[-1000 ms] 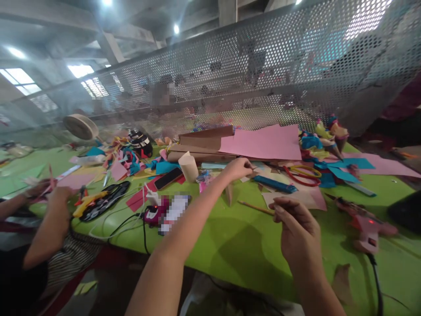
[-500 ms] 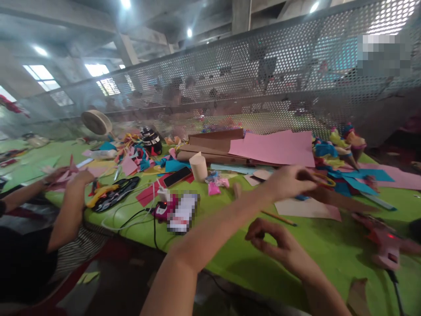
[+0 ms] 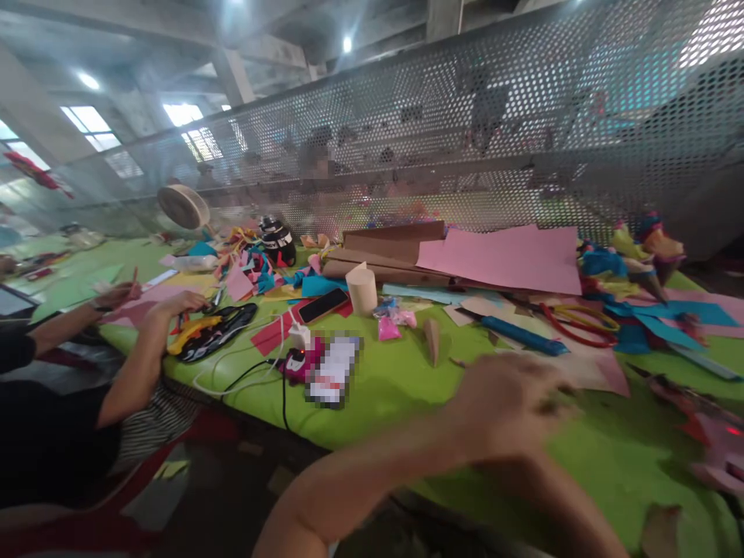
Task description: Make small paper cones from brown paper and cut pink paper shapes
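Two blurred hands [image 3: 511,399] overlap above the green table [image 3: 395,380], grips impossible to tell; at left, one brown cone [image 3: 431,342], two phones [image 3: 323,305], one pixelated.

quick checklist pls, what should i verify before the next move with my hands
1. Grip known: cannot tell; the left hand is blurred, and the right hand cannot be made out behind it.
2. Glue gun light lit: ok, it shows red.
3. Glue gun fully in view: not ok, the right picture edge cuts it off.
4. Pencil fully in view: not ok, only one end shows beside the left hand.
5. Brown paper cone in sight: ok, on the green table.
6. Blue-handled tool in sight: ok, beyond the hands.
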`<move>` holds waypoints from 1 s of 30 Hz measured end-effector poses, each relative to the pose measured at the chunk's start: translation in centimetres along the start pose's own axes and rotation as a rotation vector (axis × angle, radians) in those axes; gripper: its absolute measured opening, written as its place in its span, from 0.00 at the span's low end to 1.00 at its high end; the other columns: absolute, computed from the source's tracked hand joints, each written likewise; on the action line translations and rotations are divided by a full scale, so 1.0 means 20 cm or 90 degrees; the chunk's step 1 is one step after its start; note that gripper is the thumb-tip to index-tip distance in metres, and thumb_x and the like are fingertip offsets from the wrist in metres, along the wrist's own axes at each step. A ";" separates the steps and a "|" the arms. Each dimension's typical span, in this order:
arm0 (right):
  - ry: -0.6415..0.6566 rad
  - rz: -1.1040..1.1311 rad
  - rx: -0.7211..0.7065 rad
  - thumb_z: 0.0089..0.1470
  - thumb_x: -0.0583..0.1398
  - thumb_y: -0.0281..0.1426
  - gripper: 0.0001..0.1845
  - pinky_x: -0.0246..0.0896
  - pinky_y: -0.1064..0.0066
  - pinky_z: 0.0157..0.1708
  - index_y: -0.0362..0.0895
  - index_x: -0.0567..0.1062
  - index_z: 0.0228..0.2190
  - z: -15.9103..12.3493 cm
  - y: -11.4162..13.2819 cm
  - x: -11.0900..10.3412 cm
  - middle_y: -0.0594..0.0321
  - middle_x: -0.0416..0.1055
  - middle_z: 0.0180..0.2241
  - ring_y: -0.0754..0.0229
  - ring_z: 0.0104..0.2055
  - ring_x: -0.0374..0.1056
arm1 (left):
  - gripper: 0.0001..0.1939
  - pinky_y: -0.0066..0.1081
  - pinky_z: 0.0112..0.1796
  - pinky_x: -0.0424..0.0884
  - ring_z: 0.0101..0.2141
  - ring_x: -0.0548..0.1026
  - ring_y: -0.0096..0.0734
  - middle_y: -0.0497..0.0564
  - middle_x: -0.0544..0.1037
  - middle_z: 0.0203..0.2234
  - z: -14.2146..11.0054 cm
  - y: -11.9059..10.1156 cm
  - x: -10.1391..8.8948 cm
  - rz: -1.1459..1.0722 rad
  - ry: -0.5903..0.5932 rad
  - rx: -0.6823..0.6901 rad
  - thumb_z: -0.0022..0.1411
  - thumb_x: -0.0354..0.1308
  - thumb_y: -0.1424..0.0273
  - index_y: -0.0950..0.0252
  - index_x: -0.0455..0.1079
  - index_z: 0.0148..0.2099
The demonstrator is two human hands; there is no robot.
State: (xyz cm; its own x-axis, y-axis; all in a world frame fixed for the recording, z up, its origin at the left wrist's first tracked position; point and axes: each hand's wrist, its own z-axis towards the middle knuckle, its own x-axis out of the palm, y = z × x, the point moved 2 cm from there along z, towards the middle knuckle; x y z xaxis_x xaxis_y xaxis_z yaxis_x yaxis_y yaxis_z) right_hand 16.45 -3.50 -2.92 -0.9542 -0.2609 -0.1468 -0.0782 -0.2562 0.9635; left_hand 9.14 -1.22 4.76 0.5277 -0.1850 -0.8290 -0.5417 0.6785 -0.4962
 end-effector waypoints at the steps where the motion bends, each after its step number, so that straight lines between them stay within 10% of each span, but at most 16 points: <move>1: 0.033 -0.018 0.004 0.46 0.66 0.26 0.10 0.73 0.67 0.29 0.52 0.84 0.30 0.00 0.01 0.01 0.65 0.81 0.30 0.56 0.31 0.75 | 0.08 0.32 0.49 0.72 0.45 0.78 0.34 0.52 0.82 0.42 -0.02 0.09 -0.03 0.032 -0.054 -0.101 0.70 0.56 0.68 0.62 0.72 0.49; 7: 0.163 -0.114 0.004 0.47 0.68 0.27 0.09 0.70 0.67 0.32 0.52 0.85 0.32 0.01 0.04 0.02 0.62 0.81 0.31 0.55 0.31 0.75 | 0.19 0.37 0.44 0.73 0.46 0.78 0.44 0.59 0.79 0.43 -0.09 0.52 -0.03 0.255 -0.052 -0.391 0.66 0.62 0.61 0.67 0.65 0.51; 14: 0.103 -0.060 0.044 0.54 0.66 0.35 0.18 0.71 0.63 0.36 0.52 0.83 0.47 0.02 0.04 -0.02 0.59 0.82 0.37 0.54 0.35 0.75 | 0.18 0.42 0.49 0.72 0.52 0.75 0.48 0.63 0.77 0.49 -0.12 0.56 -0.05 0.271 -0.059 -0.424 0.67 0.60 0.65 0.68 0.65 0.54; 23: -0.057 0.349 0.179 0.51 0.70 0.43 0.23 0.60 0.72 0.24 0.49 0.83 0.48 0.01 0.03 -0.10 0.57 0.79 0.29 0.61 0.28 0.67 | 0.20 0.34 0.46 0.71 0.42 0.78 0.38 0.56 0.83 0.41 -0.25 0.30 -0.05 -0.661 -0.297 -0.281 0.69 0.54 0.55 0.66 0.79 0.43; 30: -0.007 0.579 0.183 0.51 0.69 0.42 0.22 0.58 0.72 0.26 0.50 0.82 0.48 -0.02 0.08 -0.11 0.68 0.69 0.18 0.72 0.16 0.48 | 0.21 0.39 0.51 0.70 0.46 0.77 0.41 0.56 0.82 0.45 -0.21 0.21 0.05 -0.821 -0.295 -0.241 0.58 0.67 0.54 0.64 0.81 0.47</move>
State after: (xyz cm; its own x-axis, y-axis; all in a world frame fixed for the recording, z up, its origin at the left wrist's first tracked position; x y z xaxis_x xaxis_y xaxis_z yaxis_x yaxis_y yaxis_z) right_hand 18.54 -3.63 -1.19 -0.6869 -0.2380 0.6867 0.6289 0.2789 0.7257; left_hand 4.63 -1.63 0.76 0.9013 -0.2221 0.3720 0.3761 -0.0253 -0.9263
